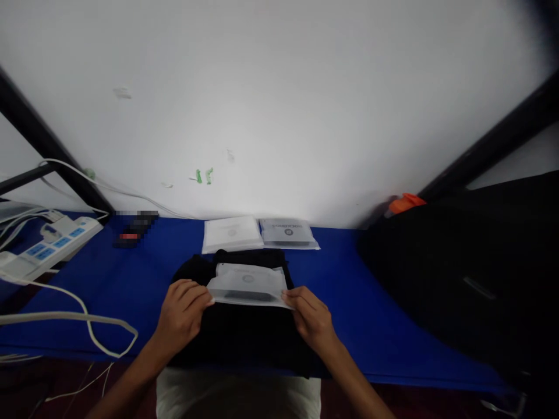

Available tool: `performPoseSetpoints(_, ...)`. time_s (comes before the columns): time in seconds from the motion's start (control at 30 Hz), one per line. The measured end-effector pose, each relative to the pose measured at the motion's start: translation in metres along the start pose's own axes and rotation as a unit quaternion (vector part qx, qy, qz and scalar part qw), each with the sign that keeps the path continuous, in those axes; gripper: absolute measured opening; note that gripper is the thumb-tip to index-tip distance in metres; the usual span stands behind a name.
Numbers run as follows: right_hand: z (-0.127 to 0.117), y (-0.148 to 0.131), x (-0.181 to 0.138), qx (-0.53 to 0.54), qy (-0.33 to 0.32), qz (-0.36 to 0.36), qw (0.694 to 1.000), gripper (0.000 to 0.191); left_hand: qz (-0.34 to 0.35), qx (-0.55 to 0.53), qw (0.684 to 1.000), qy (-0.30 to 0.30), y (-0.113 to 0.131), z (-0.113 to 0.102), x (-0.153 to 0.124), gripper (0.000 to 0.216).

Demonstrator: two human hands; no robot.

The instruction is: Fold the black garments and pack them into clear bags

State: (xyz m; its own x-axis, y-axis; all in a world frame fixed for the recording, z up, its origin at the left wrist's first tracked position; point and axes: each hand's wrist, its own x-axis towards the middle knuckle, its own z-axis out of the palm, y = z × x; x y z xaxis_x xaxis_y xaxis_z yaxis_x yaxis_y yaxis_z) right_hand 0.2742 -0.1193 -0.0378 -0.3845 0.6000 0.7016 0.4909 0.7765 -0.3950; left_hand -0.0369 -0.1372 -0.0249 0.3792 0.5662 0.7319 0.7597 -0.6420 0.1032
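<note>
1. The left hand (183, 314) has its fingers curled and pinches the left edge of a translucent pouch (247, 285).
2. The right hand (312, 320) grips the lower right corner of the same pouch between thumb and fingers.
3. The translucent pouch is held flat between both hands, directly above a folded black garment (244, 343). A dark strip shows through the pouch along its near edge. Whether the pouch rests on the garment or is held just clear of it cannot be determined.
4. The black garment lies on the blue surface (131, 279), at its near edge, directly in front of the person.
5. Behind the garment, close to the wall (279, 105), two further flat packets lie side by side: a white packet (231, 234) on the left and a grey packet (288, 233) on the right, their edges touching or nearly so.
6. A white power strip (48, 244) with blue switches lies at the far left of the surface. A white cable (78, 317) loops across the near left part.
7. A large black bag (471, 273) occupies the right side of the surface. An orange object (406, 203) shows behind its top edge, against the wall.
</note>
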Motion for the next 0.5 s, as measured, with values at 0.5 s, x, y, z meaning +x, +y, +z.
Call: performPoseSetpoints(0.5, -0.016, -0.027, 0.001, -0.034, -0.117, -0.025, 0.992, 0.038, 0.048, -0.084, 0.981, -0.168, 0.028, 0.020, 0.017, 0.012)
